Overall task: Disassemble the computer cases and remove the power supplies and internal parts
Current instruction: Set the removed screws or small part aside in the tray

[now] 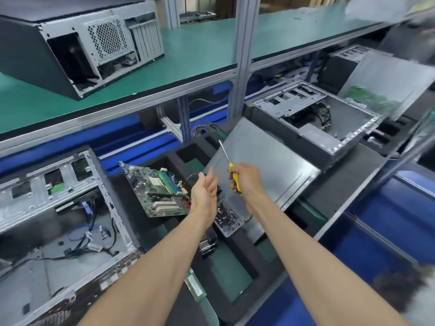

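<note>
My right hand grips a yellow-handled screwdriver, its shaft pointing up and away. My left hand hovers beside it with relaxed, empty fingers, above a small clear tray of dark screws. A green motherboard lies tilted on black foam just left of my left hand. An opened computer case with loose cables inside sits at the lower left. Another opened case stands at the right, behind a flat grey side panel.
A third case rests on the green upper shelf. An aluminium post rises in the middle. Black foam trays with cut-outs cover the bench. Blue bins stand at the right. A blurred panel leans at far right.
</note>
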The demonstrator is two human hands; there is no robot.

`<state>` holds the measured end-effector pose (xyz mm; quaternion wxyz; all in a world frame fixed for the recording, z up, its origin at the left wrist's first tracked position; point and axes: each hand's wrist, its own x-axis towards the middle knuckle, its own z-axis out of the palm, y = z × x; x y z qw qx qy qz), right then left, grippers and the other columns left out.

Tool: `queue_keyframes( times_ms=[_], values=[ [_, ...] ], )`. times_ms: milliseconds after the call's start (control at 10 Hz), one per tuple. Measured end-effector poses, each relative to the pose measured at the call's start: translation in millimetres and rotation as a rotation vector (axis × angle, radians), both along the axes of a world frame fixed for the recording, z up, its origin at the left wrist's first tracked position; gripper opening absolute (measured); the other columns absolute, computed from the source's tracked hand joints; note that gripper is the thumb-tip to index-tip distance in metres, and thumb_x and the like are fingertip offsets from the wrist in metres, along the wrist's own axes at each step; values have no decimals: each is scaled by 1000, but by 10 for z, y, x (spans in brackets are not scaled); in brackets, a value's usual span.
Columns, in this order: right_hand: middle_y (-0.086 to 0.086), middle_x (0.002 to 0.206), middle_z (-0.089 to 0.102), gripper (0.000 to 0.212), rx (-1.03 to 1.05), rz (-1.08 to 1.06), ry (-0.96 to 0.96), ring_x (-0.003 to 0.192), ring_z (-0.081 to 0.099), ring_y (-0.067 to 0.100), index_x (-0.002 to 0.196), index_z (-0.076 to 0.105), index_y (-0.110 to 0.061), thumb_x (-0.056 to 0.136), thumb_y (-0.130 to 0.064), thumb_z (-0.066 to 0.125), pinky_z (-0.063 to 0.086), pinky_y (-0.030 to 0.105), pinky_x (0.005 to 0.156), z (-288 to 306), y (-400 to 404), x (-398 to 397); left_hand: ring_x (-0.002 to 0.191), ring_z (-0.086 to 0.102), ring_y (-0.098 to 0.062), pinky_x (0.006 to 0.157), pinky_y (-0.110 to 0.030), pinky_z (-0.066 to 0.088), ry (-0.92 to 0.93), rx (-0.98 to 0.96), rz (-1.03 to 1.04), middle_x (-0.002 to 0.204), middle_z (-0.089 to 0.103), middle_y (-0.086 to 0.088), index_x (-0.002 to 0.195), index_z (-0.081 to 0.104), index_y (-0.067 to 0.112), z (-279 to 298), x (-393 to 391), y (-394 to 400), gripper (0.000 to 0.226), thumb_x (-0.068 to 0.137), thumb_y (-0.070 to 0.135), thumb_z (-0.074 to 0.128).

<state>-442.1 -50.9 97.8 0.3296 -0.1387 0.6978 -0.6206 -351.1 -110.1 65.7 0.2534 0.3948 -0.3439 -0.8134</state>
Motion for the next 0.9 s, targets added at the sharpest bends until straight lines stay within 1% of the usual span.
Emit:
queue_keyframes(
  times_ms=[100,200,300,400,500,600,700,900],
  values=[
    [-7,53,60,11,18,2,17,39,48,10,76,66,-14,82,-20,58,34,19,37,-37,42,-65,148,29,-32,121,-47,23,-226,-133,-17,160,33,-14,155,33,12,-32,-107,-10,80,99,68,23],
    [-7,54,60,11,14,16,17,39,48,10,77,65,-15,80,-22,58,34,19,38,-66,63,-90,150,26,-30,122,-45,21,-297,-157,-2,163,28,-11,157,28,14,3,-105,-93,82,98,70,18],
    [-4,56,60,10,18,26,13,40,47,11,74,64,-15,79,-22,58,34,20,39,-59,16,-68,150,29,-26,122,-43,21,-177,-130,-5,162,32,-8,159,23,19,91,-23,-144,75,101,66,19],
    [-3,55,60,12,13,65,27,41,48,13,68,62,-16,77,-23,59,35,23,41,-19,-82,20,105,72,-22,89,-32,56,-145,-153,46,114,74,-13,133,54,16,224,139,-236,53,106,54,29],
    [-4,52,58,15,-12,115,19,41,47,14,71,61,-13,85,-15,58,34,22,40,26,-235,173,42,54,-14,39,-21,40,-243,-207,185,53,62,0,77,61,9,358,284,-322,48,107,39,39],
    [-1,57,59,11,-47,177,5,41,46,13,79,63,-9,88,-12,57,33,21,39,114,-428,401,38,36,-14,38,-23,28,-281,-269,255,47,51,-1,66,53,14,472,477,-460,42,104,30,43],
    [1,59,59,10,-64,230,8,41,46,14,80,64,-8,87,-11,59,33,21,39,201,-630,684,36,35,-13,37,-22,28,-267,-308,287,47,52,-2,66,53,13,506,747,-638,41,103,27,44],
    [0,58,60,14,-51,342,42,45,47,16,78,67,-7,87,-15,59,35,28,46,313,-986,1257,37,33,-13,37,-22,27,-254,-321,337,48,52,-4,65,52,12,568,1325,-931,41,103,26,45]
  ],
)
